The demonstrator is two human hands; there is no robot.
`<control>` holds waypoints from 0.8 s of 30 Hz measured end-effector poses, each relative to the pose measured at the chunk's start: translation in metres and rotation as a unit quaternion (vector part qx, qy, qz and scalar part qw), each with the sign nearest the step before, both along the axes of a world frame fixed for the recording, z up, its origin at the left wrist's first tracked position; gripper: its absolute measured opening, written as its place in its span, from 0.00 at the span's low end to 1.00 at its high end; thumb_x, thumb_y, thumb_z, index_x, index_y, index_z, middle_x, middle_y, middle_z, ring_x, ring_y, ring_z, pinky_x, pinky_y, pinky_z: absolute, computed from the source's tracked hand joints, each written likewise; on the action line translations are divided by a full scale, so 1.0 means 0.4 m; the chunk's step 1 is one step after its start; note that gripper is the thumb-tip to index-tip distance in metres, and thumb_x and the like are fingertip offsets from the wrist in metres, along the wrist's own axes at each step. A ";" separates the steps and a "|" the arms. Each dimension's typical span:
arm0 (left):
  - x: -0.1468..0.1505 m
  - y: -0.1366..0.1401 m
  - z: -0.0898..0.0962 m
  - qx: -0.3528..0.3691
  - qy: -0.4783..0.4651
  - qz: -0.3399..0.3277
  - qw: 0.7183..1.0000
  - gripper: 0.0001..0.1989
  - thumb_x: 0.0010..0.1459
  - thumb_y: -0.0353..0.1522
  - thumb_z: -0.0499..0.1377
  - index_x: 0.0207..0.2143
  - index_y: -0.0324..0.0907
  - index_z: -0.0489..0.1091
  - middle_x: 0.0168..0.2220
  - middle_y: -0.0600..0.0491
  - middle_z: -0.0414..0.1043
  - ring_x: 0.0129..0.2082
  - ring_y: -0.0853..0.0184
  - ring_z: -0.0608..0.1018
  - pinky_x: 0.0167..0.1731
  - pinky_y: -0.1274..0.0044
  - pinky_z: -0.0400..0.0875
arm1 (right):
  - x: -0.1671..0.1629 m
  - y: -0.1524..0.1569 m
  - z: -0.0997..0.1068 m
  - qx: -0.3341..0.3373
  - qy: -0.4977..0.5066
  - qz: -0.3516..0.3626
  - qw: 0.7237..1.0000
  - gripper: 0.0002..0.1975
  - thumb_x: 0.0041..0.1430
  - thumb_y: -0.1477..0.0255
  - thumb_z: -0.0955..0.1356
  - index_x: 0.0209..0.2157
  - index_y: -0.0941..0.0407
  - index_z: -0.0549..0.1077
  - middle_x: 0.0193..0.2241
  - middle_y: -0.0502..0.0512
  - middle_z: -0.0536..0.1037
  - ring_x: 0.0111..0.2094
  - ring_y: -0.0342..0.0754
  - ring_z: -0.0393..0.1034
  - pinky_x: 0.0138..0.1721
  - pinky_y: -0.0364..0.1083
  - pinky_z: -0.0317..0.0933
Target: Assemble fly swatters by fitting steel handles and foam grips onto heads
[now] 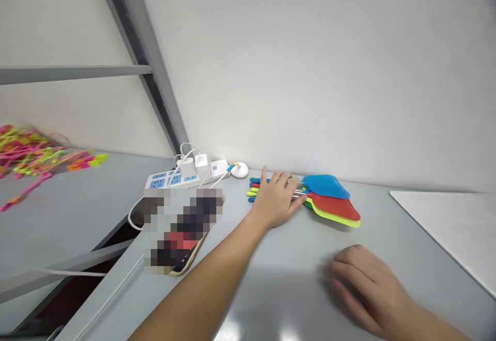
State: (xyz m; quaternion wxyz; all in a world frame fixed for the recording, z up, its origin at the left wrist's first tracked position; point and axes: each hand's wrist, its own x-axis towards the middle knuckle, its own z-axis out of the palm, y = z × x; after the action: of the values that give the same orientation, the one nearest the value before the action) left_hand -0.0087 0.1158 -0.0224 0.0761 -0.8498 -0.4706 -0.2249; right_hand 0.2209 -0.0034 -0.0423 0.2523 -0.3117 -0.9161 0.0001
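Against the wall (310, 72), the counter (287, 263) carries swatters (329, 202) beneath the left hand (274, 200), palm down, fingers spread open. The right hand (368, 289) curls nearer the front; I cannot tell whether it grips. Open room separates it from the swatters; the phone (194, 233) borders the left edge.

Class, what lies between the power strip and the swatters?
In the head view, a white rounded object lies between the power strip and the handle ends of the swatters.

The left hand (276, 198) and right hand (370, 289) (slightly blurred) are bare, as are both forearms (209, 284).
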 end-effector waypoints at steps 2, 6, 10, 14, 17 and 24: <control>0.014 -0.014 0.003 0.001 -0.007 -0.019 1.000 0.20 0.68 0.42 0.43 0.56 0.47 0.63 0.57 0.49 0.67 0.57 0.59 0.65 0.65 0.59 0.42 | -0.028 0.001 -0.013 -0.012 -0.007 -0.005 1.000 0.07 0.60 0.78 0.62 0.37 0.54 0.69 0.23 0.50 0.70 0.24 0.46 0.64 0.27 0.47 0.57; 0.015 -0.028 0.007 -0.003 -0.005 -0.021 1.000 0.19 0.67 0.39 0.45 0.56 0.45 0.63 0.57 0.47 0.67 0.56 0.57 0.66 0.63 0.57 0.46 | -0.044 0.029 -0.018 -0.064 0.037 -0.071 0.995 0.08 0.64 0.75 0.60 0.34 0.55 0.69 0.21 0.49 0.70 0.22 0.44 0.62 0.27 0.45 0.54; 0.009 -0.009 0.012 -0.009 -0.001 0.009 1.000 0.21 0.66 0.40 0.46 0.57 0.44 0.62 0.58 0.43 0.66 0.57 0.53 0.66 0.62 0.53 0.47 | -0.038 0.034 -0.019 -0.089 0.064 -0.068 0.992 0.09 0.64 0.74 0.59 0.32 0.55 0.69 0.21 0.50 0.71 0.22 0.44 0.62 0.27 0.44 0.54; 0.027 0.037 0.007 -0.022 0.024 0.014 0.999 0.29 0.64 0.51 0.46 0.61 0.45 0.59 0.62 0.43 0.61 0.61 0.53 0.62 0.61 0.57 0.50 | -0.039 0.033 -0.020 -0.086 0.012 -0.001 0.996 0.09 0.62 0.74 0.59 0.31 0.55 0.69 0.21 0.50 0.71 0.22 0.44 0.61 0.27 0.45 0.52; 0.046 0.074 -0.001 -0.047 0.049 0.010 0.998 0.37 0.58 0.59 0.47 0.60 0.44 0.60 0.57 0.42 0.67 0.56 0.52 0.68 0.54 0.61 0.59 | -0.039 0.040 -0.018 -0.097 0.000 0.025 0.995 0.09 0.61 0.74 0.59 0.30 0.54 0.69 0.21 0.49 0.71 0.21 0.43 0.61 0.27 0.45 0.51; 0.063 0.097 -0.010 -0.047 0.086 0.011 0.995 0.31 0.62 0.56 0.43 0.51 0.41 0.64 0.47 0.43 0.72 0.49 0.54 0.72 0.46 0.66 0.62 | -0.034 0.051 -0.009 -0.151 0.003 0.037 0.988 0.06 0.60 0.74 0.61 0.30 0.54 0.68 0.22 0.48 0.73 0.23 0.42 0.63 0.29 0.44 0.53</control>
State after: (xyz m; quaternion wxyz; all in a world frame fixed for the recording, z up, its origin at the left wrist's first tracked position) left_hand 0.0165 0.1545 -0.0263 0.0790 -0.8632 -0.4819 -0.1278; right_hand 0.2074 0.0169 -0.0460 0.2047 -0.3124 -0.9157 0.1481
